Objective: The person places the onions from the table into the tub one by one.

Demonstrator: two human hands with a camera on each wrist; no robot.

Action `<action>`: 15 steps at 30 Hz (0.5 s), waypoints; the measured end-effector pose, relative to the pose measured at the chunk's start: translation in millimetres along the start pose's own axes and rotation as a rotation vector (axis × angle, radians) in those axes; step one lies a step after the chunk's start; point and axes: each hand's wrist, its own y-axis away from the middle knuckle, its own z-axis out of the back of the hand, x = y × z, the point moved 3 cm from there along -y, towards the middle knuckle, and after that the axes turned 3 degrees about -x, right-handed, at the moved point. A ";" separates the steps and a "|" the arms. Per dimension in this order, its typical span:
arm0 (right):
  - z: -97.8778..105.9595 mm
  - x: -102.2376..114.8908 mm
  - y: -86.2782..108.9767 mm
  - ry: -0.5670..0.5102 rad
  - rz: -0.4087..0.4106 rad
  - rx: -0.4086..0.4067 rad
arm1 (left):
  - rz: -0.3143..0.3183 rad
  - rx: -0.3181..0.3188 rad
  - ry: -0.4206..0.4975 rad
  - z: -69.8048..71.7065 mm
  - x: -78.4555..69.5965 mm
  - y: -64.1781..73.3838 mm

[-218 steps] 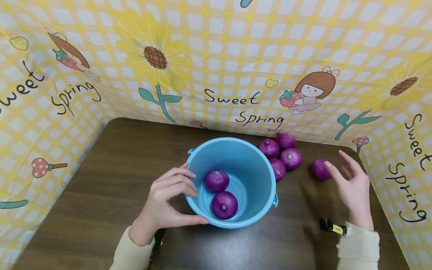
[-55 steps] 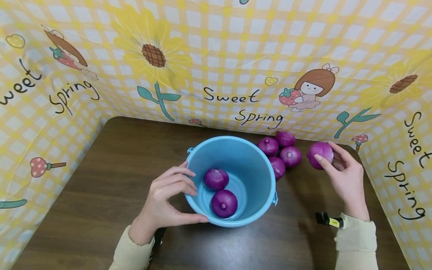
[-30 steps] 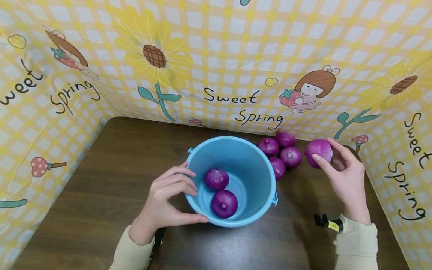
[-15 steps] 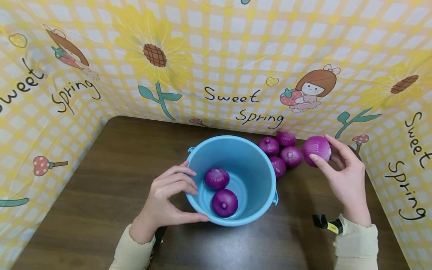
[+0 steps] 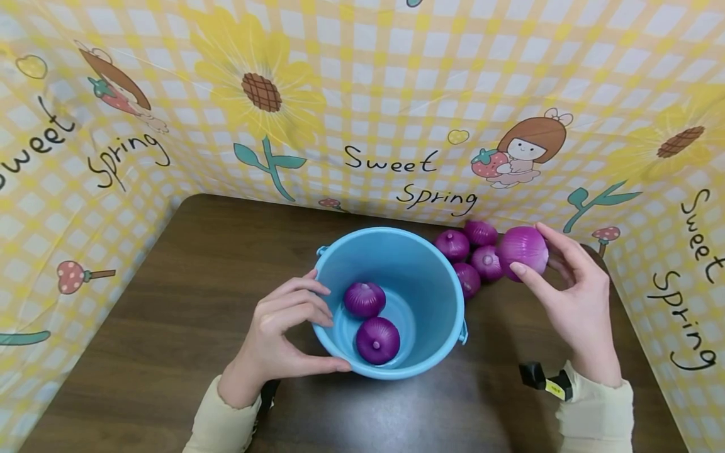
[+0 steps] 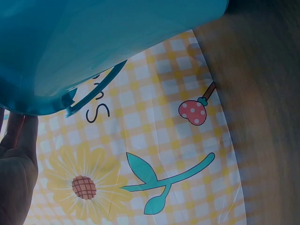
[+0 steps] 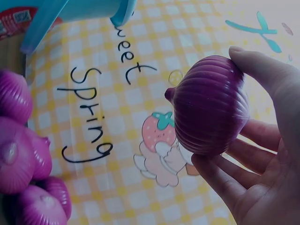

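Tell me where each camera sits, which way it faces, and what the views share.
Head: worn on the head, facing forward and down at the blue bucket and table; left hand, right hand and sleeves show.
Left wrist: worn there, facing the bucket and patterned cloth; part of the left hand shows at left.
Right wrist: worn there, facing the held onion; right hand shows.
Head and right wrist share the held onion, bucket and cloth.

The sleeves (image 5: 596, 412) are cream, the wrist mounts (image 5: 532, 375) black.

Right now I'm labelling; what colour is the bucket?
The bucket is light blue, clearest in head view.
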 end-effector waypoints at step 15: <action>-15.3 16.2 4.2 -0.032 0.070 0.056 | 0.001 0.000 -0.002 -0.7 -0.2 0.8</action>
